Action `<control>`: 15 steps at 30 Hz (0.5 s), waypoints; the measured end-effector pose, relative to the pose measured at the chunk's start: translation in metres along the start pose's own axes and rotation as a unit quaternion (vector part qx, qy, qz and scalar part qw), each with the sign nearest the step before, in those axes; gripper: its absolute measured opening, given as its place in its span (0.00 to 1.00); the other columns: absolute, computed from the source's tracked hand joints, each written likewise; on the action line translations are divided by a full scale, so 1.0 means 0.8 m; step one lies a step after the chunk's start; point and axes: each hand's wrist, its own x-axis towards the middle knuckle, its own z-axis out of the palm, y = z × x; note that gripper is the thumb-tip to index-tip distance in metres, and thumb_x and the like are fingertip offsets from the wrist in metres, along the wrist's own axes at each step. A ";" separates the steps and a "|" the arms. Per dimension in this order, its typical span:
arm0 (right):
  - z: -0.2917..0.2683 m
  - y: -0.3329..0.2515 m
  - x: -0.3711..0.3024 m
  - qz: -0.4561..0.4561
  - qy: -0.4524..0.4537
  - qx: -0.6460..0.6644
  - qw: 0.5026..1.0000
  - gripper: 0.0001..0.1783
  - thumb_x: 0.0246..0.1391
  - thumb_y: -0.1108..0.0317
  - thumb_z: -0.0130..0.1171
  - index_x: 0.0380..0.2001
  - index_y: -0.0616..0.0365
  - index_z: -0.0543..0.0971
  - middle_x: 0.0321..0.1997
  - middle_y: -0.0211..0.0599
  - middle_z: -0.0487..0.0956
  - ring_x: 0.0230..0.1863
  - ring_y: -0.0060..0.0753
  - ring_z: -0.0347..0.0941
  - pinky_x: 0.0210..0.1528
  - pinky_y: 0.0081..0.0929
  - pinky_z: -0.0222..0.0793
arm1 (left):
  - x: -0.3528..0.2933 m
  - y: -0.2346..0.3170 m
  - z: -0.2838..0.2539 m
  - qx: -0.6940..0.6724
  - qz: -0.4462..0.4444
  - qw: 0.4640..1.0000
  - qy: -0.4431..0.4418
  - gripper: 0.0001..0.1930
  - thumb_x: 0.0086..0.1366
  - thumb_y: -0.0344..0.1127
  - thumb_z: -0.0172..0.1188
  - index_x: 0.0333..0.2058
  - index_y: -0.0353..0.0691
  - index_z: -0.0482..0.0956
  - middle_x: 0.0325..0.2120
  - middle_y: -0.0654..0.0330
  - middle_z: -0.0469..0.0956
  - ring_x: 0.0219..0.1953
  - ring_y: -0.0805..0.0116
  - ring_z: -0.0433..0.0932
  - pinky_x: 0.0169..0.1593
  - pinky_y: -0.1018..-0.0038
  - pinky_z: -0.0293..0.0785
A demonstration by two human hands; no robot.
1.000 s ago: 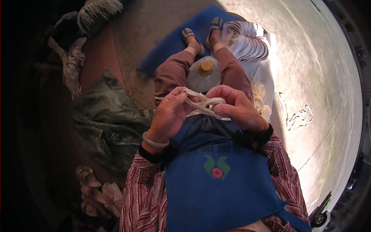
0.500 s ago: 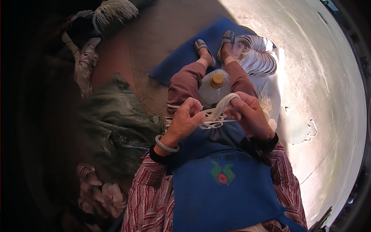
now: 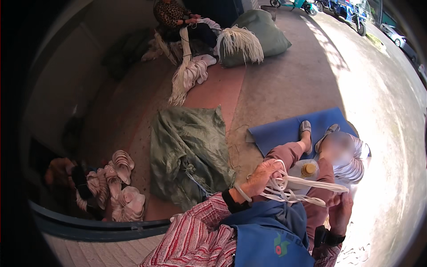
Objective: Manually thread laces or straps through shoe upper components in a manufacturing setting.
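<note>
A loose, looped bunch of flat white cord [image 3: 282,190] lies across my lap, between my hands. My left hand [image 3: 263,178], with a pale bangle at its wrist, is closed on the bunch at its upper loops. Out to the right, my right hand [image 3: 341,209] pinches the cord near its far ends, and the strands stretch sideways between the two hands. Its fingertips are partly hidden by the strands. Just beyond the cord, a clear plastic bottle [image 3: 305,168] with a yellow cap stands between my legs.
A blue mat [image 3: 284,130] lies under my feet, with striped white bundles [image 3: 353,167] beside it. To the left is a green woven sack [image 3: 187,147]; pale bundled pieces [image 3: 126,196] lie past it. Farther off, another person [image 3: 173,15] handles white material near a stuffed sack [image 3: 267,33].
My view has swung left and up, bringing in the other person and parked vehicles. My hands have moved apart, the right one drawing the cord out to the right.
</note>
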 end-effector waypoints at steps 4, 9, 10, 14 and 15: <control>-0.063 -0.027 -0.018 0.023 -0.018 0.032 0.999 0.12 0.68 0.61 0.43 0.35 0.57 0.69 0.14 0.18 0.54 0.11 0.13 0.50 0.13 0.15 0.50 | 0.014 0.024 -0.014 -0.180 -0.009 0.983 0.018 0.12 0.72 0.40 0.45 0.33 0.41 0.71 0.19 0.70 0.63 0.27 0.75 0.68 0.39 0.73 0.71; -0.102 -0.075 -0.040 -0.039 0.099 0.244 0.964 0.15 0.71 0.62 0.37 0.28 0.54 0.65 0.13 0.20 0.48 0.09 0.13 0.42 0.11 0.14 0.42 | 0.003 0.039 -0.073 -0.233 0.061 0.964 0.114 0.09 0.71 0.39 0.48 0.39 0.39 0.71 0.19 0.69 0.66 0.28 0.71 0.71 0.41 0.68 0.73; -0.111 -0.090 -0.048 -0.067 0.089 0.282 0.953 0.17 0.71 0.62 0.36 0.26 0.52 0.64 0.13 0.21 0.48 0.09 0.13 0.41 0.11 0.14 0.40 | 0.005 0.043 -0.088 -0.241 0.060 0.958 0.146 0.08 0.71 0.37 0.49 0.41 0.39 0.71 0.20 0.69 0.67 0.28 0.70 0.72 0.42 0.67 0.73; -0.280 -0.139 -0.075 -0.212 0.190 0.270 0.920 0.20 0.69 0.69 0.37 0.61 0.66 0.62 0.17 0.22 0.51 0.13 0.13 0.42 0.16 0.15 0.39 | -0.033 0.067 -0.156 -0.324 0.116 0.919 0.193 0.08 0.69 0.34 0.50 0.43 0.38 0.71 0.20 0.69 0.68 0.28 0.69 0.72 0.42 0.65 0.74; -0.304 -0.149 -0.080 -0.247 0.254 0.248 0.901 0.21 0.69 0.70 0.37 0.63 0.64 0.60 0.17 0.22 0.50 0.14 0.12 0.43 0.17 0.14 0.39 | -0.046 0.074 -0.178 -0.331 0.135 0.909 0.214 0.07 0.70 0.34 0.49 0.42 0.37 0.71 0.20 0.69 0.67 0.27 0.70 0.71 0.42 0.65 0.75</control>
